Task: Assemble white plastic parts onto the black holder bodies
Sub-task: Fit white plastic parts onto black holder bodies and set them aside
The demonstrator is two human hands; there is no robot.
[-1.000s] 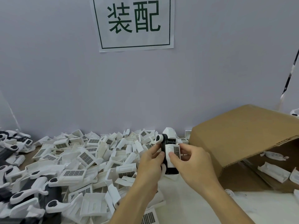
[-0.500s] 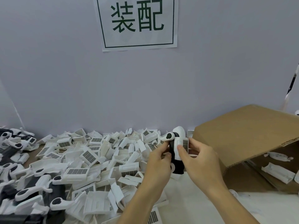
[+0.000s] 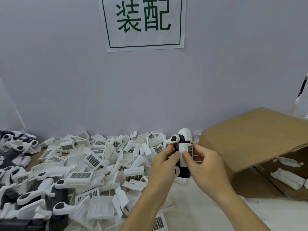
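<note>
Worktop: pale surface showing bare in the near right; loose white parts are spilling over its left and middle.
Near pile: white clip parts with grilled faces are lying every way up, some overlapping; a sleeve or forearm passing low here could be sweeping them off the near edge.
Left stack: black bodies already carrying white pieces are lying at the near left, just beside the loose pile.
Left hand: fingers are curling round the black holder body, gripping its left side and holding it upright above the pile.
Right hand: thumb and fingers are pinching the white grilled part against the front of the body, thumb pressing on its face.
Seating: whether the part is fully home I cannot tell; fingers are hiding the edges.
Risk, skew: thumbs are pressing near one edge, so the part may be going in crooked and jamming or straining a small tab.
Risk, slip: the grip on the body is narrow; a hard push could be twisting it out into the pile below.
Cardboard box: lying open on its side to the right, bagged white items inside.
Wall sign: paper sheet with green characters, far behind.
</note>
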